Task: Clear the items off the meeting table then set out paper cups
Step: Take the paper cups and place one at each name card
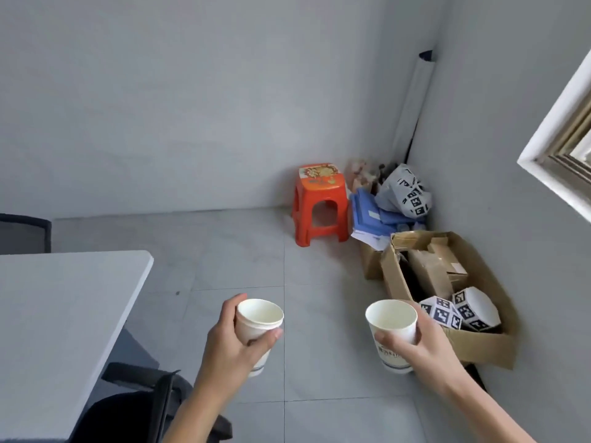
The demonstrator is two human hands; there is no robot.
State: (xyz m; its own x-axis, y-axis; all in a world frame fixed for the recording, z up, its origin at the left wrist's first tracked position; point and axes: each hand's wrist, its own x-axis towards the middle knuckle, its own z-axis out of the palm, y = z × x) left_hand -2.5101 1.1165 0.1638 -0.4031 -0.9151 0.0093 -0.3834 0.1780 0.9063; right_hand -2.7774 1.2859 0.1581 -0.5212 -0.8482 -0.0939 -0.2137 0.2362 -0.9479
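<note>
Cups sit upright and empty, one in each hand — left hand (230, 343) fingers wrap one cup (257, 330), right hand (425, 343) fingers wrap the other cup (392, 330) — above the floor (243, 251), right of the tabletop (57, 314). Nearby cardboard box (473, 343) holds smaller boxes.

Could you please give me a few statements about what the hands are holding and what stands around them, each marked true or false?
1. Each hand holds a paper cup. True: the left hand grips the left cup, the right hand the right cup.
2. Both cups stand on the table. False: they are held above the floor, beside the table.
3. The stool is blue. False: it is orange-red.
4. The cardboard box sits by the right wall. True.
5. The cups look empty. True.
</note>
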